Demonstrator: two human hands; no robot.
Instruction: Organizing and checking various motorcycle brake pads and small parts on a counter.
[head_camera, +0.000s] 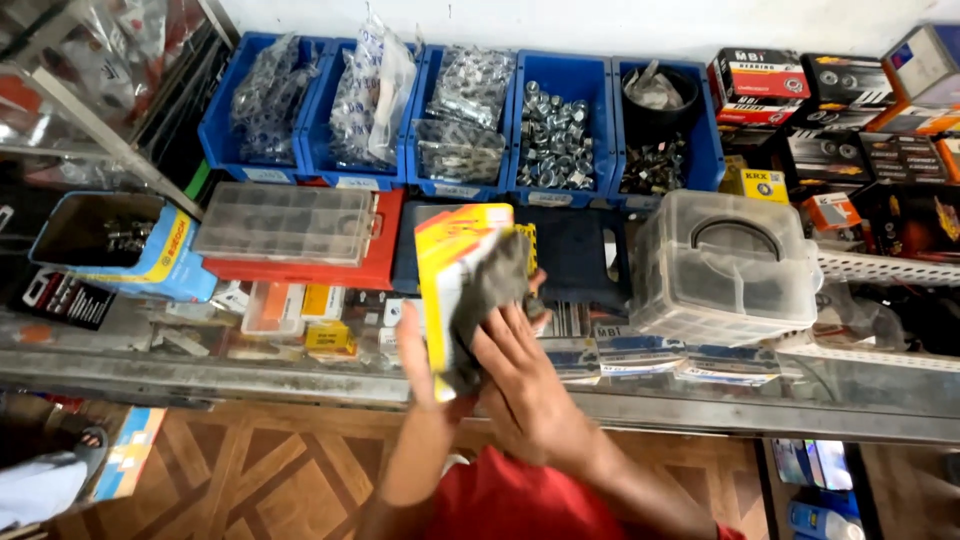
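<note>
**Grey cloth pressed to a yellow packet above a crowded hardware worktop**

A row of blue plastic bins (560, 75) lines the back wall: two hold clear bags of small metal parts, one is heaped with loose shiny nuts (553, 140), and the rightmost carries a black bowl (660, 100) above more fasteners. In front, a flat clear compartment case (283, 222) lies on a red box (385, 262), and a rounded translucent tub with a handle (725, 265) stands to the right (its contents too cloudy to tell). An open blue carton (110, 240) at left holds a few metal pieces.

Over the glass worktop (250, 370), the left hand (425, 375) grips a flat, glossy yellow packet (455, 265) from its lower edge, fingers closed on it. The right hand (525, 385) has its fingers clamped on a crumpled grey cloth (490, 290), soft and dull, pressed against the packet's face. Stacked printed cartons (850, 110) fill the right-hand shelves.
</note>
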